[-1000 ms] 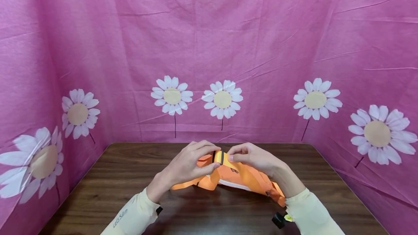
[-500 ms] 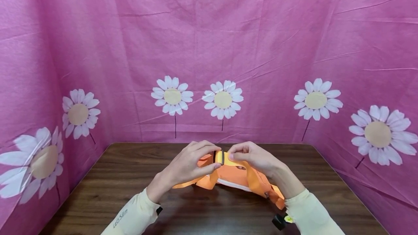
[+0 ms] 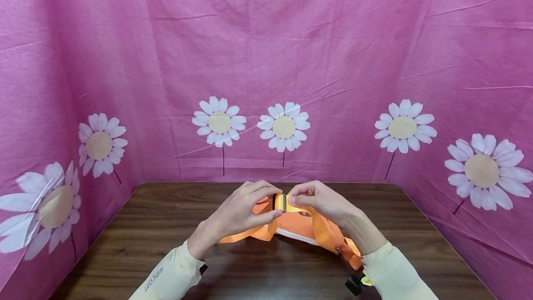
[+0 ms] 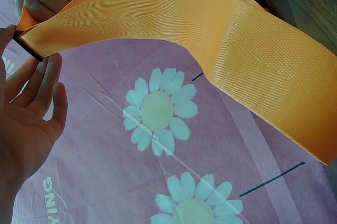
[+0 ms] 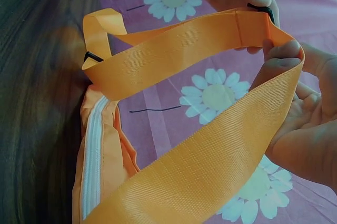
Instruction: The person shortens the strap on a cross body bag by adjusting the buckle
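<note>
In the head view my left hand pinches a black strap slider between thumb and fingers. An orange webbing strap is threaded through it. Just right of the slider, my right hand pinches the strap between thumb and curled fingers; the right wrist view shows the webbing bending round those fingertips. Below both hands sits an orange waist bag with a white zipper, its far side partly covered by hands and strap. A second black slider shows on the strap near the bag's end.
The bag rests on a dark wood-grain table. A pink cloth printed with white daisies surrounds the table on the back and both sides. A small black object is at the right sleeve's cuff.
Both hands keep their places on the slider and strap. The slider has shifted a touch to the right, and the strap hanging below my right hand has swung slightly right, uncovering more of the bag.
</note>
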The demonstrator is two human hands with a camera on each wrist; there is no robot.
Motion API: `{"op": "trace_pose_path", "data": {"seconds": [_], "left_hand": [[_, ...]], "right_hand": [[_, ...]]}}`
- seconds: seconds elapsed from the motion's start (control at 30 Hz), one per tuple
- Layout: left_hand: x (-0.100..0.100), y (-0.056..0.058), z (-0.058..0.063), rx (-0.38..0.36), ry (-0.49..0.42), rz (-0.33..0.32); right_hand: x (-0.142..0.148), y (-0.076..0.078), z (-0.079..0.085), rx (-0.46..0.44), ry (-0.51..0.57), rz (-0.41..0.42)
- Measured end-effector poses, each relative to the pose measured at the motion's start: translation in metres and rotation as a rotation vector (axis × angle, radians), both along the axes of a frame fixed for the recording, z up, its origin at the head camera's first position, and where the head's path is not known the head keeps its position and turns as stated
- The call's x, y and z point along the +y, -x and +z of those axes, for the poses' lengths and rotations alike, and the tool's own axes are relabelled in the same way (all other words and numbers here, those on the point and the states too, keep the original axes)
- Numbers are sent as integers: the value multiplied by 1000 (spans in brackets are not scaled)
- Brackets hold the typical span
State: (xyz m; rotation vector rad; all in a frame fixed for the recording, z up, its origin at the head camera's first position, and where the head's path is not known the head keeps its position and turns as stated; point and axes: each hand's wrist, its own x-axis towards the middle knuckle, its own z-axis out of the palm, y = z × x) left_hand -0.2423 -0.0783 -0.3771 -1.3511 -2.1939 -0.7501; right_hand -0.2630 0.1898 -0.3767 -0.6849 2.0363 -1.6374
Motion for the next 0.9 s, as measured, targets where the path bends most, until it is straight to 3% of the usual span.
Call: {"op": "trace_pose_path", "data": {"seconds": [0.23,0.67,0.9], "left_hand": [[1,0,-2,-16,-7,-2],[-4,2,4,129,-87,-17],[-6,5,5,150,-109,-23]], "right_hand": [[-1,0,0,16,3,34],[12,9,-5,22,43,104],[22,13,-3,72,20,74]]}}
